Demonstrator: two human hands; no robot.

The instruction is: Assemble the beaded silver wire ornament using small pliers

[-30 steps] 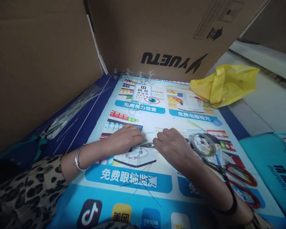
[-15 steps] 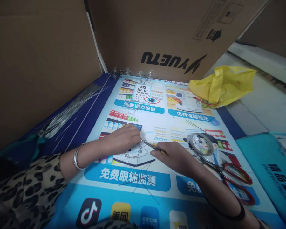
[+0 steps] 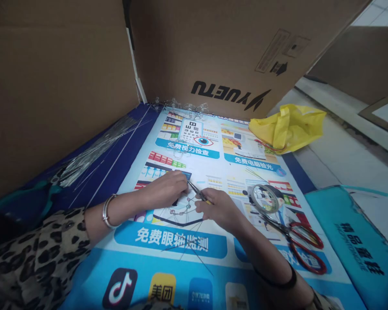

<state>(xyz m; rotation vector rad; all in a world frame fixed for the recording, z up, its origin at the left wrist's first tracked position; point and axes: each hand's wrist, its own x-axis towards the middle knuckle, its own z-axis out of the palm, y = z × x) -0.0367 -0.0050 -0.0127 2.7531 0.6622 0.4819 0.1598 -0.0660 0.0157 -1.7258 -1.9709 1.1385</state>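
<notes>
My left hand (image 3: 170,187) is closed in a pinch at the middle of the printed poster. A strand of beaded wire (image 3: 180,212) with small clear beads curves below its fingertips and seems to run up into the pinch. My right hand (image 3: 217,209) is wrapped round a pair of small pliers (image 3: 194,188), whose narrow jaws point up and left to my left fingertips. The exact spot where the jaws meet the wire is hidden. Several thin loose wires (image 3: 194,243) lie on the poster below.
Red-handled scissors (image 3: 305,247) and a clear round spool (image 3: 264,199) lie on the right. A yellow bag (image 3: 287,129) sits behind, a teal bag (image 3: 349,232) further right. Bundled wires (image 3: 84,163) lie left. Beaded pieces (image 3: 181,107) rest against the cardboard (image 3: 229,47).
The pliers and my right hand have moved slightly left and up; the jaws now point more steeply at my left fingertips. The view has shifted a little. Both hands keep their hold.
</notes>
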